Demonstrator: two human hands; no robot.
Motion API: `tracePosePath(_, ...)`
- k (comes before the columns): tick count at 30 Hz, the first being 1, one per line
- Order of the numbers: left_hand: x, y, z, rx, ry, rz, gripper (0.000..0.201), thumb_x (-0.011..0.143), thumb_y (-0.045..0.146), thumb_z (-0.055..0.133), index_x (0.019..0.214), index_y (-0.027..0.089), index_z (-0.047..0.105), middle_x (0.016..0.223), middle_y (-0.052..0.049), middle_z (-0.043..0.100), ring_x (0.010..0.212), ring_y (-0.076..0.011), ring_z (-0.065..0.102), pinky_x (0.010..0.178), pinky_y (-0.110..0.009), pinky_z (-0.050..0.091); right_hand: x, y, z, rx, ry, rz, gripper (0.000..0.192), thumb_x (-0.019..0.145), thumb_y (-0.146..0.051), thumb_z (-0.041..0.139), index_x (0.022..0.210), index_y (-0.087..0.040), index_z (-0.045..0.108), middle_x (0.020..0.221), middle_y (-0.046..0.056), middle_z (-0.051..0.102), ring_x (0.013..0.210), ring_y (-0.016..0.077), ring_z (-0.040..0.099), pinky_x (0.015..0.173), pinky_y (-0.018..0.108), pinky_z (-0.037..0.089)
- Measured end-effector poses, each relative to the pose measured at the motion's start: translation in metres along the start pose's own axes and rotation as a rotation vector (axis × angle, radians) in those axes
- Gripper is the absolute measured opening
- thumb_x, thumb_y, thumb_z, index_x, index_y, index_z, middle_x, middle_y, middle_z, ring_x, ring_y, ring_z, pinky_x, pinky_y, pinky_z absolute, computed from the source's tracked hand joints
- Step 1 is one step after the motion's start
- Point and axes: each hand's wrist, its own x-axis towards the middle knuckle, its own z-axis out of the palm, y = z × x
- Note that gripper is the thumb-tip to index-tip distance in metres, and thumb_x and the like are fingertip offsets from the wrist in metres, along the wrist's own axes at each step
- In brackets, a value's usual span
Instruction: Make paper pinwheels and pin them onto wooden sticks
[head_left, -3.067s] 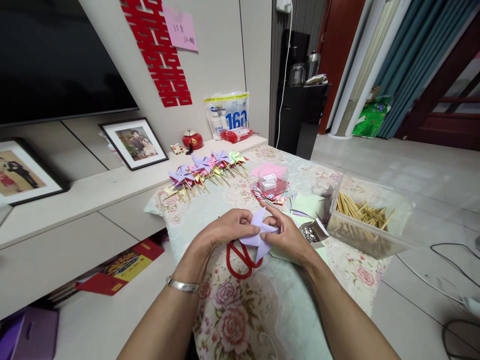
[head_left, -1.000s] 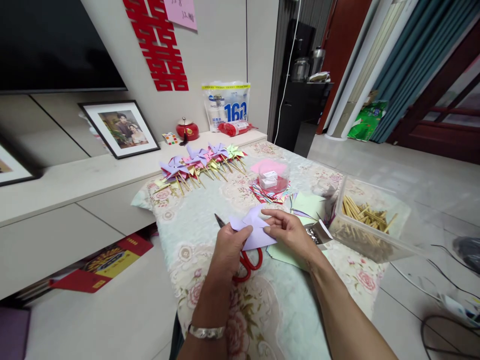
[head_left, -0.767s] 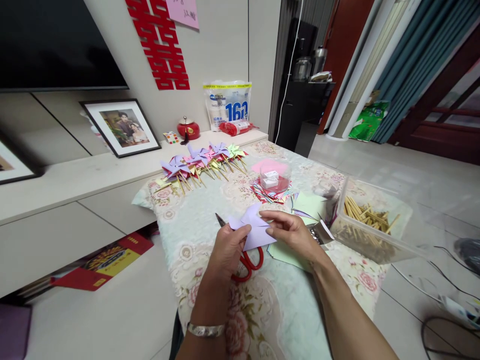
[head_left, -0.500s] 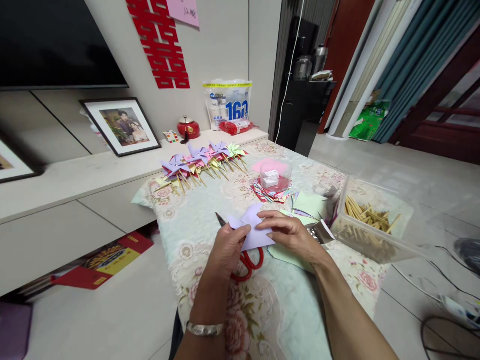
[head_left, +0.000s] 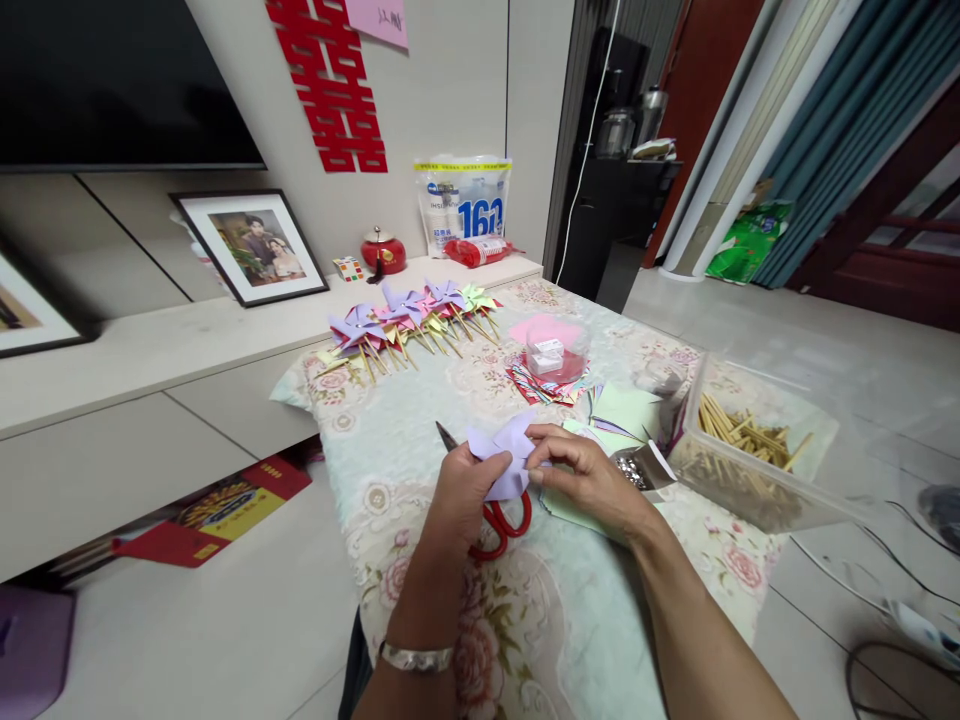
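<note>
Lilac pinwheel paper (head_left: 507, 462) sits pinched between both grips, left hand (head_left: 463, 492) at its near-left edge, right hand (head_left: 583, 478) curled over its right; red-handled scissors (head_left: 501, 518) lie just beneath on the counter (head_left: 570, 620).

Left hand (head_left: 466, 497): bare, no glove or ring seen. Silver bangle (head_left: 416, 656) around the left wrist, smooth and glossy. Right hand (head_left: 592, 480): bare, nothing worn at the wrist. Both forearms bare to the frame edge; no sleeves in view.

Lilac paper (head_left: 507, 462) — folded, half-formed pinwheel
</note>
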Motion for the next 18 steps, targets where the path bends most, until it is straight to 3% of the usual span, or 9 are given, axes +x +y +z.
tracePosePath(6, 0.000, -0.001, 0.004, 0.056, 0.031, 0.025, 0.024, 0.058, 0.018, 0.078, 0.080, 0.012, 0.073, 0.066, 0.000, 0.073, 0.056, -0.0136, 0.062, 0.054, -0.023, 0.048, 0.001, 0.000, 0.008, -0.042, 0.053, 0.029, 0.007, 0.082, -0.022, 0.067, 0.075, -0.020, 0.067, 0.103, 0.008, 0.067, 0.122, 0.0280, 0.055, 0.095, 0.034, 0.039)
tracePosePath(9, -0.002, 0.001, 0.007, 0.058, 0.056, 0.019, 0.025, 0.057, 0.016, 0.076, 0.081, 0.012, 0.073, 0.070, -0.002, 0.075, 0.058, -0.0143, 0.064, 0.056, -0.023, 0.049, 0.003, 0.002, 0.012, -0.030, 0.088, 0.026, 0.010, 0.081, -0.025, 0.067, 0.073, -0.020, 0.066, 0.091, 0.005, 0.065, 0.114, 0.0270, 0.058, 0.092, 0.032, 0.040)
tracePosePath(18, -0.005, 0.005, 0.011, 0.055, 0.049, 0.012, 0.026, 0.056, 0.019, 0.077, 0.081, 0.011, 0.073, 0.066, -0.002, 0.073, 0.055, -0.0135, 0.061, 0.054, -0.022, 0.046, 0.007, 0.006, 0.022, -0.049, 0.254, 0.063, 0.007, 0.076, -0.022, 0.064, 0.070, -0.020, 0.065, 0.103, 0.009, 0.066, 0.103, 0.0252, 0.062, 0.085, 0.033, 0.042)
